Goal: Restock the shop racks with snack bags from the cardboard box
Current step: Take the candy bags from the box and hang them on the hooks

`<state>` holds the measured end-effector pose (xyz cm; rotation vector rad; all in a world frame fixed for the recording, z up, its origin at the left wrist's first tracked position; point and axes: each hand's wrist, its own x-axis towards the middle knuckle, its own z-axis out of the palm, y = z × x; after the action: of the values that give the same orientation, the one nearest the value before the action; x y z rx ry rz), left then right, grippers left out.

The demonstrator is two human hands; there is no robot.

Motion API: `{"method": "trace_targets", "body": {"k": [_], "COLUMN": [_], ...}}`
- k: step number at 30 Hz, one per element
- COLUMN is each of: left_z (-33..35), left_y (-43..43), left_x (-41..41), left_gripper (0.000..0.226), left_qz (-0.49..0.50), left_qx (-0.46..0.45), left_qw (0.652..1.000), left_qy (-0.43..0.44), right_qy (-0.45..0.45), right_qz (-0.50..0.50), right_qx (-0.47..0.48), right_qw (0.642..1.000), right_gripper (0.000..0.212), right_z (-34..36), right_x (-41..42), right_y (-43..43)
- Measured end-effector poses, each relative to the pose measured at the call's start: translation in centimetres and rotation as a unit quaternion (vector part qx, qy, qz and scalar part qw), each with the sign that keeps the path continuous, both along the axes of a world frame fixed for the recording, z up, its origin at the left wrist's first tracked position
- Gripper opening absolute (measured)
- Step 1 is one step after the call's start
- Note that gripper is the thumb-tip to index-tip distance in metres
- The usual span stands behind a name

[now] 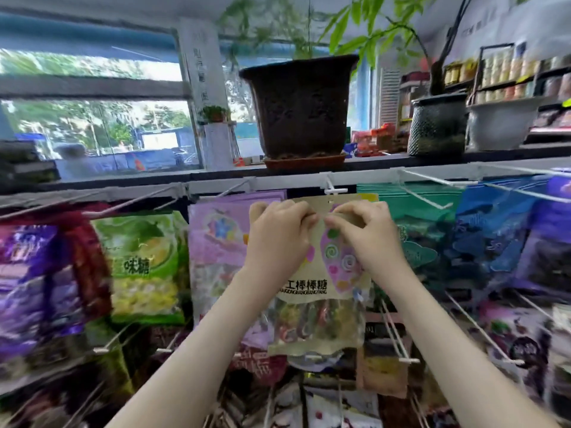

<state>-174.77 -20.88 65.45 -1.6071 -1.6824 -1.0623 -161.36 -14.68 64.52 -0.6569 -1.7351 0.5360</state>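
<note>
Kraft-paper lollipop bag (321, 273) hangs upright, pinched at its top by left hand (279, 230) and right hand (361, 233); hang hole just below white peg tip (335, 190).

The feed is daylit: most light comes through the window (92, 125) at upper left, which is bright and washed pale, and I find no hard shadows anywhere. The pot (301, 106) on the ledge (432, 157) stands against that light and reads nearly black, its surface detail lost. The centre is sharpest: the left hand (278, 236), the right hand (364, 233) and the print on the bag (324, 285) they pinch are legible, though soft. Toward the rack's left and right ends the packets (37, 273) smear into streaks, and the shelves (506, 81) at upper right are hazy. The wide lens bows the ledge. A faint sheen lies on the bag's clear lower part.
</note>
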Motion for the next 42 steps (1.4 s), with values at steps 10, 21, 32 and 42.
{"method": "trace_targets", "body": {"k": [10,21,32,42], "left_z": [1.6,2.0,0.8,0.1], "left_y": [1.5,2.4,4.5,6.0], "left_x": [-1.5,-0.8,-0.6,-0.1], "left_gripper": [0.018,0.017,0.020,0.025], "left_qz": [-0.091,-0.088,-0.039,0.162], "left_qx": [0.034,0.050,-0.004,-0.035], "left_qw": [0.995,0.994,0.999,0.977], "left_qy": [0.005,-0.029,-0.027,0.135], "right_qy": [0.038,0.000,-0.065,-0.157], "right_qz": [-0.074,-0.062,-0.088,-0.278], "right_qx": [-0.011,-0.054,-0.042,0.080], "right_qw": [0.996,0.997,0.993,0.944], "right_gripper": [0.018,0.031,0.020,0.033], "right_z": [1.3,2.2,1.8,-0.7], "right_x": [-1.1,-1.0,-0.7,-2.4], "right_y": [-0.7,1.9,3.7,5.5]}}
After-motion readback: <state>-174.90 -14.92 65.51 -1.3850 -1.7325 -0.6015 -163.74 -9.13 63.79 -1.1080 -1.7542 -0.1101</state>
